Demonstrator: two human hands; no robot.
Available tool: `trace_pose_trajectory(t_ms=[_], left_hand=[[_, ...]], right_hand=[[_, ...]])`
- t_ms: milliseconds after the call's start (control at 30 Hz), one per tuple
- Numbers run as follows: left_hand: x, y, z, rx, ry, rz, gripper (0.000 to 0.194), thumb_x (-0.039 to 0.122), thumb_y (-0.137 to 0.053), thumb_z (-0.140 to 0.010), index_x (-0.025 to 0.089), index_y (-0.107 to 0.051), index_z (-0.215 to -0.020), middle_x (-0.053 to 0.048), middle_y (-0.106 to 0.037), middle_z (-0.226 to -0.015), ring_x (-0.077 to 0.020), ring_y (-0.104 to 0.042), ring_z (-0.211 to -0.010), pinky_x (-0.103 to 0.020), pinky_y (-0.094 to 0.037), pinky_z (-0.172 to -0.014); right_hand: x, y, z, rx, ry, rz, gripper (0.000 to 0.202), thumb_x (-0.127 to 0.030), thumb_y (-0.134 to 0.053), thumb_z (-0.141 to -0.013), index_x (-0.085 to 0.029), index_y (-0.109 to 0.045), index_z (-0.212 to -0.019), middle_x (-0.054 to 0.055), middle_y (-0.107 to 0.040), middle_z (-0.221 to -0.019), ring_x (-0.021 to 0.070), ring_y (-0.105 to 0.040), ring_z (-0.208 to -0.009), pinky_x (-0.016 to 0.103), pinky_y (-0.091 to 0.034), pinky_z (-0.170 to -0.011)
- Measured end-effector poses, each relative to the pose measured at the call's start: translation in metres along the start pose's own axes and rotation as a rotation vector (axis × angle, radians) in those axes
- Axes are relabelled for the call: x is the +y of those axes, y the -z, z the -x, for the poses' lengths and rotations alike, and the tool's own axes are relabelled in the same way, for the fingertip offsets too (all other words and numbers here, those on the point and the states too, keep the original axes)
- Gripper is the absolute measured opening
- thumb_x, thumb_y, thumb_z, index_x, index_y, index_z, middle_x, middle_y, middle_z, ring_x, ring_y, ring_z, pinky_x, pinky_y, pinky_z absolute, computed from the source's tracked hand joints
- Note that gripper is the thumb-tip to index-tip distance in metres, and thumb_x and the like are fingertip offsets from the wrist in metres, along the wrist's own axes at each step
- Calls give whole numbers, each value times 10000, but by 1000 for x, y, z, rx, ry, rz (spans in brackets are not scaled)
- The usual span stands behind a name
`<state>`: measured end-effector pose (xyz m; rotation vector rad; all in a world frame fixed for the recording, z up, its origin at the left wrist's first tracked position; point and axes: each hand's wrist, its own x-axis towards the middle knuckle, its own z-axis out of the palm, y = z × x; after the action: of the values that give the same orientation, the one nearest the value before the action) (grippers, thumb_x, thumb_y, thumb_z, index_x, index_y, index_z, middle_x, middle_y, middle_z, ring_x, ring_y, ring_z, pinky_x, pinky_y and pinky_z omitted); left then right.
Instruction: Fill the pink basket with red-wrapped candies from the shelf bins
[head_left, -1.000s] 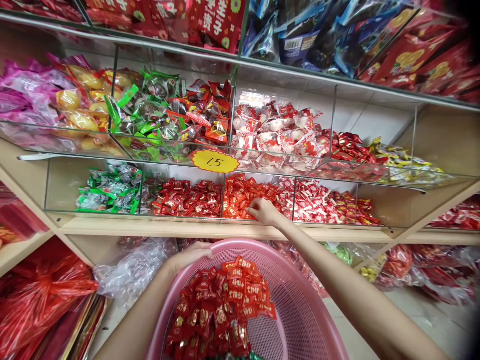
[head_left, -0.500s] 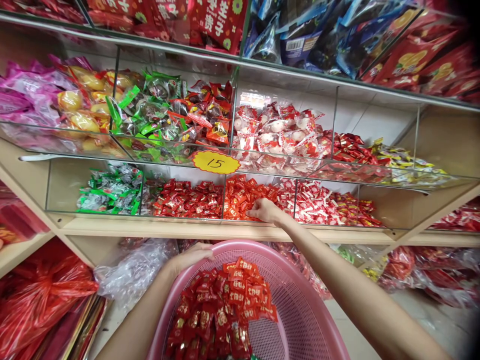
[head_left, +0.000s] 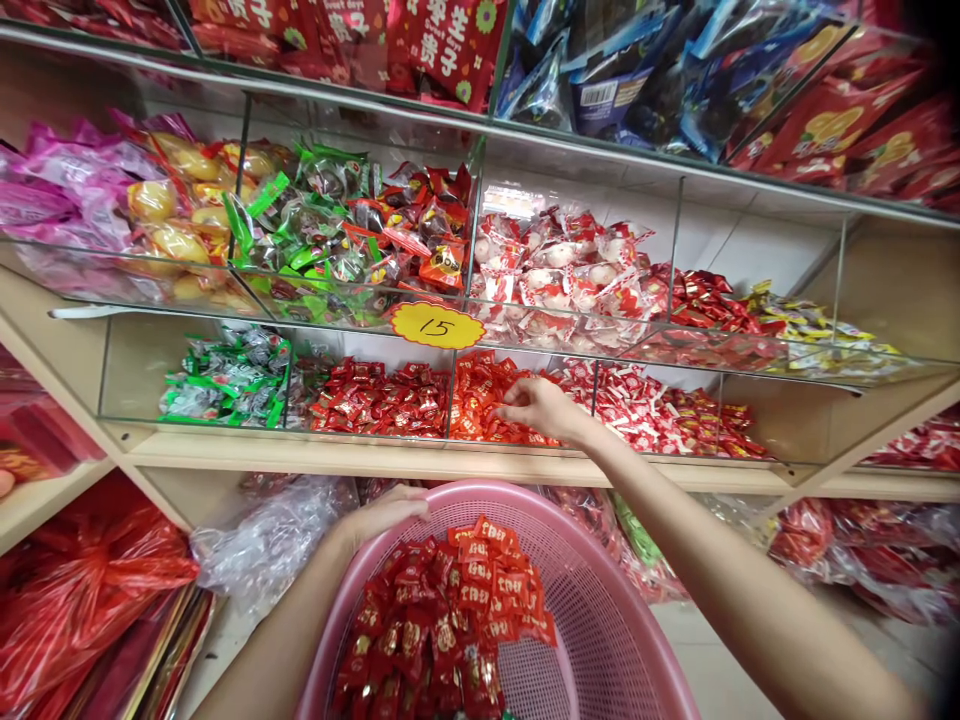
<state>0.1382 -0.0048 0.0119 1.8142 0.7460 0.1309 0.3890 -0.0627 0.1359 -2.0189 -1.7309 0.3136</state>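
Note:
My left hand is closed over the left part of the far rim of a pink plastic basket. Inside the basket lie piles of dark red wrapped candies and brighter orange-red wrapped candies. Over the lower shelf's glass front, my right hand hovers at a compartment of orange-red candies. Its thumb and index finger are bent and apart, with no candy visible between them; the other fingers are partly hidden.
Glass dividers split the shelf into bins, with dark red candies to the left and red-and-white candies to the right. A yellow price tag hangs above. Plastic bags sit beneath the wooden shelf edge.
My right hand has risen slightly from the orange-red candies and moved right, its fingers spreading apart. My left hand keeps its hold on the basket rim. The view has shifted slightly.

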Motion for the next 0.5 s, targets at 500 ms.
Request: trace_pose_trajectory(t_ms=[500], left_hand=[[-7, -1, -3, -13, -23, 18, 327, 282, -462, -637, 163, -639, -885, 13, -635, -795, -190, -517, -765, -253, -360, -680]], right_hand=[[-37, -50, -15, -1, -14, 331, 285, -362, -586, -676, -185, -511, -886, 64, -579, -846, 169, -537, -776, 228, -327, -570]])
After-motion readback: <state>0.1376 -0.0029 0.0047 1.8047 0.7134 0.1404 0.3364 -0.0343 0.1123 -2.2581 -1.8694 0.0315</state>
